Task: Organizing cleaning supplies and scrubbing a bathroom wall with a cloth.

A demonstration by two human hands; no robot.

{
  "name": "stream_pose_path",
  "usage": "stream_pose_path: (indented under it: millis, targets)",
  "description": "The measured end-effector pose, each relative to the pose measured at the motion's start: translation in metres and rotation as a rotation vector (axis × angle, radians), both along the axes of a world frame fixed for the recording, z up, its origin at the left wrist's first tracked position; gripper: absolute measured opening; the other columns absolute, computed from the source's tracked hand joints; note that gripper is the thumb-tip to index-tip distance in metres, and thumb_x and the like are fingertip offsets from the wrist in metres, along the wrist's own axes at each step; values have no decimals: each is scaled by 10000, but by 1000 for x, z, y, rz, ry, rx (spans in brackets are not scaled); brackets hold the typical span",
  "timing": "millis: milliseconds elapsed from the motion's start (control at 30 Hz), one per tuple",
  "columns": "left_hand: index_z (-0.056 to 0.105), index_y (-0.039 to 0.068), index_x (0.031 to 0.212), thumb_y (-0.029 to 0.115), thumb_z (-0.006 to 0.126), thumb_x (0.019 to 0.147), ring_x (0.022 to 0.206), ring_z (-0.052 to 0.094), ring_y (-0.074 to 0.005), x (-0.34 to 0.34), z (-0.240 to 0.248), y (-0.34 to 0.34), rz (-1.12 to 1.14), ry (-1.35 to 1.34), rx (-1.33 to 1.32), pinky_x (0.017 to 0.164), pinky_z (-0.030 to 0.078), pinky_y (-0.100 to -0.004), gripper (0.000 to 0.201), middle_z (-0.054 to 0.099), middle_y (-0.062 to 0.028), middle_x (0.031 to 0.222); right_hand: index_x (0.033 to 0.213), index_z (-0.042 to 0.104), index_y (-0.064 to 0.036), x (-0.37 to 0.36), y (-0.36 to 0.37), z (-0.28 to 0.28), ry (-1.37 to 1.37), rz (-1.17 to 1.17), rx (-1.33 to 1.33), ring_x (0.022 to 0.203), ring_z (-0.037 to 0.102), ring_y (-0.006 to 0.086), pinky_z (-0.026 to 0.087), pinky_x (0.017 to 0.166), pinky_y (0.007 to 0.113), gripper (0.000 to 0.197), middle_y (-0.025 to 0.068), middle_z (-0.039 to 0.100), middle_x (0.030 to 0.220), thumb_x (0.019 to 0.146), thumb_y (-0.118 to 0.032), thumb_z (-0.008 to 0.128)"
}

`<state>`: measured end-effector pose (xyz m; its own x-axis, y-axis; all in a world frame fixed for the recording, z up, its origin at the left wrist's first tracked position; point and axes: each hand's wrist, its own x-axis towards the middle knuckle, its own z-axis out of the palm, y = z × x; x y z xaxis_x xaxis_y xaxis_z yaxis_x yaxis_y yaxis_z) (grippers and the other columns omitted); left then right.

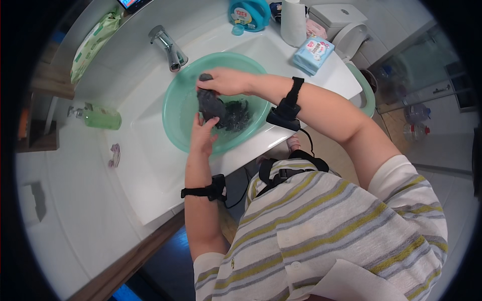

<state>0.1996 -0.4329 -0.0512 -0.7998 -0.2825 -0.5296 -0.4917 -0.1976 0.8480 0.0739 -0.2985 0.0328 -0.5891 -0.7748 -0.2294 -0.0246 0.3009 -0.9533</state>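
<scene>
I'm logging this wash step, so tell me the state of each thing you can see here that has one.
Dark cloth: wet-looking, bunched, gripped by both hands over the basin.
Green basin: upright in the sink, dark laundry inside.
Left hand: closed on the cloth's lower end.
Right hand: closed on its upper end.
Tap: no water visibly running.
Green bottle: lying on its side.
Paper roll: standing upright.
Blue wipes pack: lying flat, seemingly closed.

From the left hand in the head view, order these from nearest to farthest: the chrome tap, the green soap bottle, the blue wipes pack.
From the left hand:
1. Chrome tap, above it, behind the basin.
2. Green soap bottle, on the counter's left.
3. Blue wipes pack, far upper right.
</scene>
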Motion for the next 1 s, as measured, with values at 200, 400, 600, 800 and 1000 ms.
stream_pose_path:
  millis: [200, 400, 600, 800, 1000]
  targets:
    - [354, 84, 1324, 75, 736, 699, 1015, 519, -196, -3, 17, 11, -16, 45, -68, 834, 394, -292, 733, 520, -49, 1194, 1031, 581, -91, 9, -1, 58, 74, 2, -304, 976, 529, 129, 457, 812, 291, 262, 27, 574, 1030, 931, -299, 457]
    - [501, 48, 1185, 116, 687, 781, 974, 539, -153, -17, -3, 5, 65, 230, 33, 794, 418, -293, 450, 573, -46, 1098, 1056, 585, -97, 14, 11, 84, -31, 17, -526, 965, 532, 114, 454, 827, 280, 288, 8, 565, 1036, 943, -327, 454]
    - [532, 46, 1077, 123, 625, 821, 886, 585, -186, -13, 0, -22, 386, 56, 116, 732, 462, -299, 283, 587, -74, 1021, 1029, 579, -116, -31, 35, 39, 176, -181, -234, 960, 530, 115, 460, 806, 301, 229, -1, 563, 1037, 931, -284, 459]
    - [513, 0, 1042, 6, 577, 729, 825, 586, -217, -10, -2, -39, 283, 212, -219, 735, 462, -308, 320, 587, -99, 903, 1005, 605, -91, -41, 45, -68, 157, -198, 123, 932, 539, 153, 467, 771, 286, 187, 41, 590, 968, 832, -153, 567]
    - [502, -26, 1064, -11, 585, 645, 873, 571, -275, -13, 10, 1, -72, 238, -705, 806, 442, -328, 427, 580, -162, 973, 1257, 440, -95, 10, 10, -105, 588, 46, -99, 1033, 551, 289, 440, 873, 364, 606, 135, 586, 1096, 707, -168, 683]
